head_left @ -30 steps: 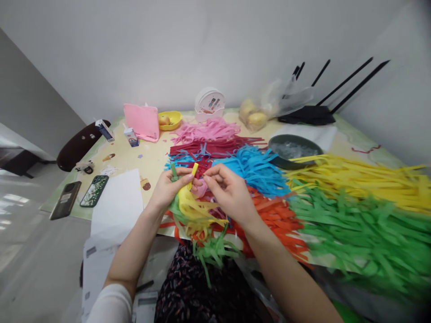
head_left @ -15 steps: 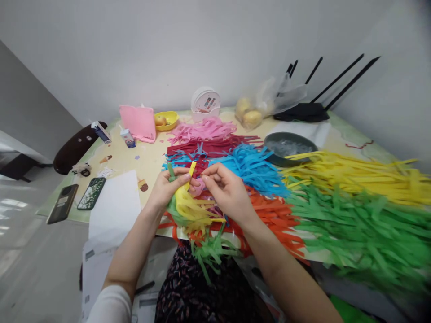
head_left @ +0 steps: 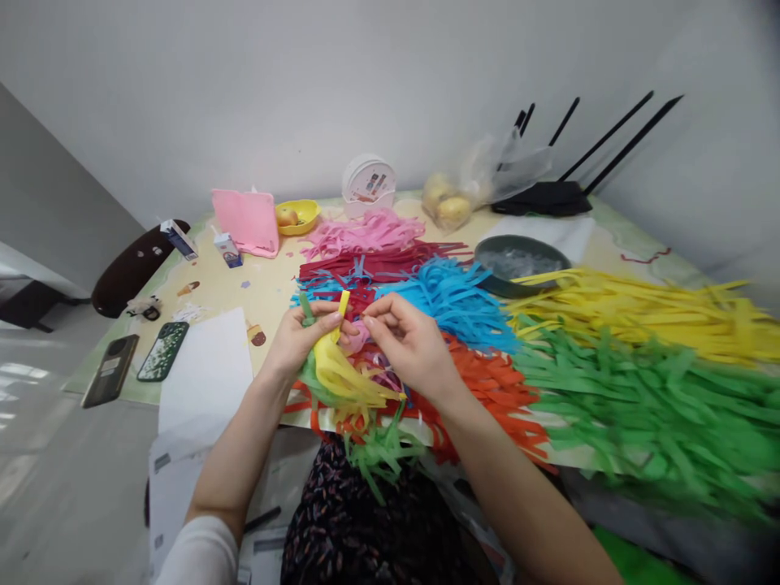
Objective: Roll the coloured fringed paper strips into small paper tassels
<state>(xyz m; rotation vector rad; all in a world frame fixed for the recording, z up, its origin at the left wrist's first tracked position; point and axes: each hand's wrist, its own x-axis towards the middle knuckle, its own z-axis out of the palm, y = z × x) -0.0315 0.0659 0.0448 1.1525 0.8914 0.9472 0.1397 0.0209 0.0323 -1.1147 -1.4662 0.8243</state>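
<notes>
My left hand (head_left: 296, 340) is closed around the tops of a yellow paper tassel (head_left: 342, 372) and a green one beside it. The yellow top loop sticks up past the thumb, and their cut strips droop over the table's front edge. My right hand (head_left: 407, 340) pinches thumb against forefinger just right of the yellow loop; what lies between those fingertips is too small to make out. Pink and purple strips show between both hands. Under and beyond them lie blue fringed strips (head_left: 454, 305), dark red strips (head_left: 390, 264) and orange-red strips (head_left: 493, 390).
Yellow fringe (head_left: 646, 313) and green fringe (head_left: 658, 398) cover the right side. Behind stand a dark bowl (head_left: 517, 280), a bag of fruit (head_left: 451, 207), a black router (head_left: 542, 197) and a pink tablet case (head_left: 247, 221). Two phones and white paper (head_left: 207, 374) lie left.
The whole view has shifted slightly. Both hands keep nearly the same pose, with the yellow loop a bit more upright in my left hand.
</notes>
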